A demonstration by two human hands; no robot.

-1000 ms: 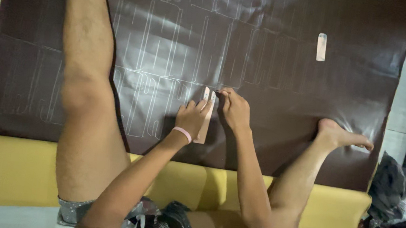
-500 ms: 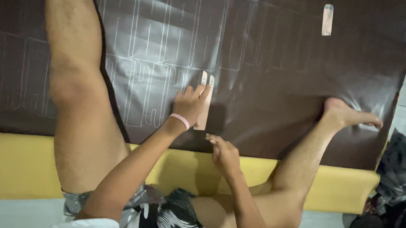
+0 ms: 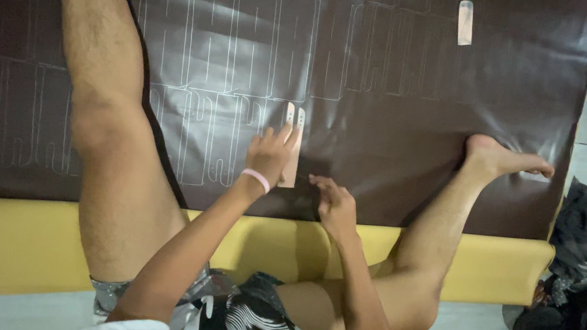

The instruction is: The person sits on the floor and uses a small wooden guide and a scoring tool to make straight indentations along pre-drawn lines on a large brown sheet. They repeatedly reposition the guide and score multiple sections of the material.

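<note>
- The left hand [image 3: 269,154] is lying flat on a narrow tan template [image 3: 291,143], its fingers [image 3: 286,135] pressed together and pointing up the sheet, pinning the strip down rather than pinching it.
- The template is resting on a large dark brown leatherette sheet [image 3: 385,88], near the sheet's lower edge and about midway across it; its forked upper end is showing above the fingertips.
- A pink band [image 3: 257,178] is circling the left wrist.
- The right hand [image 3: 332,204] is hovering just beside the template's lower right corner, close to the sheet's bottom edge, its fingers [image 3: 320,183] curled inward; whether they are pinching a marking tool is too small to tell.
- Pale traced outlines [image 3: 205,44] of the same long shape are covering the left and upper middle of the sheet in rows, while the right part is lying unmarked.
- A second small tan strip [image 3: 465,22] is lying well apart, near the sheet's upper right.
- The person's bare left leg [image 3: 103,120] is stretching up across the sheet's left part, and the right foot [image 3: 503,158] is pressing on the wrinkled right side.
- A yellow padded strip [image 3: 10,246] is running under the sheet's near edge.
- A heap of dark bags [image 3: 583,247] is sitting at the far right.
</note>
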